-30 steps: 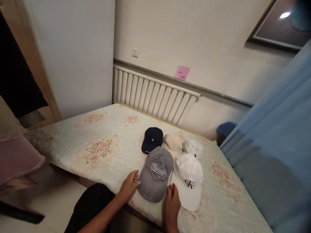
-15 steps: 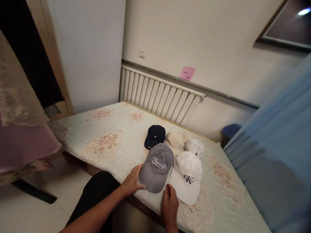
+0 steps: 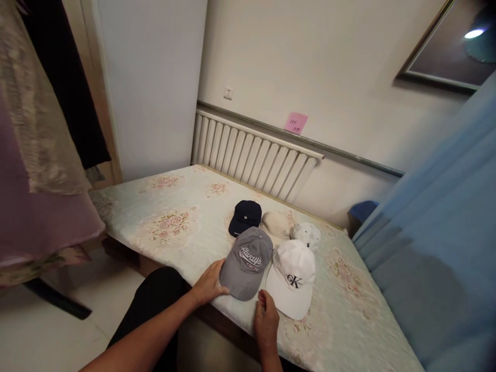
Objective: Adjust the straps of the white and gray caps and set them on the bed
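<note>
My left hand (image 3: 209,283) holds the left edge of a grey baseball cap's brim, its thumb along the front edge and the other fingers partly hidden. The grey cap (image 3: 251,261) carries white "Always" lettering and lies on the bed, brim towards me. My right hand (image 3: 266,320) is loosely curled with nothing in it, close to the brim of a white cap (image 3: 293,276) with black "CK" letters. Behind these two sit a dark navy cap (image 3: 245,217), a beige cap (image 3: 276,223) and a smaller white cap (image 3: 306,234) with a dark logo.
A pale floral sheet covers the bed (image 3: 147,212). Beyond it stand a white radiator (image 3: 251,150) and a wall with a pink note (image 3: 296,123). A blue curtain (image 3: 434,217) hangs on the right. Clothes (image 3: 50,206) hang at the left, and my knee (image 3: 163,289) is by the bed's edge.
The view has shifted slightly, so the caps and hands appear a little further left. The caps keep their arrangement, and both hands stay about where they were beside them.
</note>
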`<control>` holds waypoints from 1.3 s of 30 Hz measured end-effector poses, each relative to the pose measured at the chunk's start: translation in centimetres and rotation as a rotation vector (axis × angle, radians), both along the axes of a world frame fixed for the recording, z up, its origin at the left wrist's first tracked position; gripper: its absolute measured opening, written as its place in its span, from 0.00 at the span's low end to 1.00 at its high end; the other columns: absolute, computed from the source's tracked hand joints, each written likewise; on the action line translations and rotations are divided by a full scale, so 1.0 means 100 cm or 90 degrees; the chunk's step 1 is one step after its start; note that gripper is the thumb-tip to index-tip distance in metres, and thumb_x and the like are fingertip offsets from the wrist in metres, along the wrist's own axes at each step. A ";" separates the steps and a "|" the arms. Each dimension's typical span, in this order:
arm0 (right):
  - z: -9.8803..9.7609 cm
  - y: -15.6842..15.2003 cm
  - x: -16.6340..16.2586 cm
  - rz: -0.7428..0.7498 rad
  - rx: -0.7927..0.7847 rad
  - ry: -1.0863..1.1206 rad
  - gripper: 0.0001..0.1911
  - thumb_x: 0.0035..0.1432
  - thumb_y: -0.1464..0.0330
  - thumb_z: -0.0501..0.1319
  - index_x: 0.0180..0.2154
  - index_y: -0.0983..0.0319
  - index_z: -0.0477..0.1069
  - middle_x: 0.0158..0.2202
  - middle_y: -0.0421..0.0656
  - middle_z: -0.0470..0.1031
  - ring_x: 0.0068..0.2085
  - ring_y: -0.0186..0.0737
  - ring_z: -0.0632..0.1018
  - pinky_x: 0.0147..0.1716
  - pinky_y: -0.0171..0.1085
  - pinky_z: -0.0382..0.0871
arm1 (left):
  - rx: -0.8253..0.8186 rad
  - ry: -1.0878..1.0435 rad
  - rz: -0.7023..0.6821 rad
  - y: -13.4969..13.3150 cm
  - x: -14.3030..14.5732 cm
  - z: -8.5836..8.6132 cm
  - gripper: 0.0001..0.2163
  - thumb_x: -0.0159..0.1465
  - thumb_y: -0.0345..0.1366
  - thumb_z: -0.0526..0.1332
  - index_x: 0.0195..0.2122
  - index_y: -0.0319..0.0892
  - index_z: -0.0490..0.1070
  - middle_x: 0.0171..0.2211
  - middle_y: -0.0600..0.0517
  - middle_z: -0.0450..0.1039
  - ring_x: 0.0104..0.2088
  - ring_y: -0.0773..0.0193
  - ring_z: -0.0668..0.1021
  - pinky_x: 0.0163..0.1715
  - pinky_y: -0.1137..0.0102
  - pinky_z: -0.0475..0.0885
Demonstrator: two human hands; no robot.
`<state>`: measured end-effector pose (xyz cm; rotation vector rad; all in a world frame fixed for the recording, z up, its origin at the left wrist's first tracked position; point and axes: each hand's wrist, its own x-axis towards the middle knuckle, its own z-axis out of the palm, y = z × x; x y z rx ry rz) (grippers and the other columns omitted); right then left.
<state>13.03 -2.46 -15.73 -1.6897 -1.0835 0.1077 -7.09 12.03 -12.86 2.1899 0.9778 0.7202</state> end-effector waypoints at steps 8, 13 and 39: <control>0.002 -0.011 -0.001 0.021 -0.005 0.023 0.19 0.53 0.65 0.54 0.44 0.65 0.73 0.41 0.52 0.79 0.40 0.46 0.80 0.42 0.42 0.74 | -0.014 -0.012 0.011 0.000 0.001 0.001 0.45 0.45 0.41 0.70 0.63 0.37 0.53 0.63 0.38 0.57 0.63 0.48 0.60 0.62 0.57 0.54; 0.003 -0.013 -0.001 0.029 -0.011 0.032 0.19 0.53 0.64 0.54 0.44 0.65 0.73 0.41 0.52 0.79 0.40 0.46 0.80 0.42 0.42 0.73 | -0.005 -0.007 0.007 -0.001 0.001 0.001 0.45 0.46 0.43 0.70 0.63 0.35 0.52 0.63 0.36 0.56 0.63 0.49 0.60 0.63 0.58 0.54; 0.006 -0.015 0.000 0.014 -0.013 0.091 0.18 0.52 0.62 0.54 0.40 0.64 0.75 0.39 0.51 0.80 0.39 0.45 0.81 0.40 0.40 0.74 | -0.009 0.000 0.004 -0.003 -0.001 0.006 0.45 0.46 0.44 0.70 0.63 0.37 0.52 0.63 0.37 0.56 0.63 0.50 0.60 0.63 0.58 0.54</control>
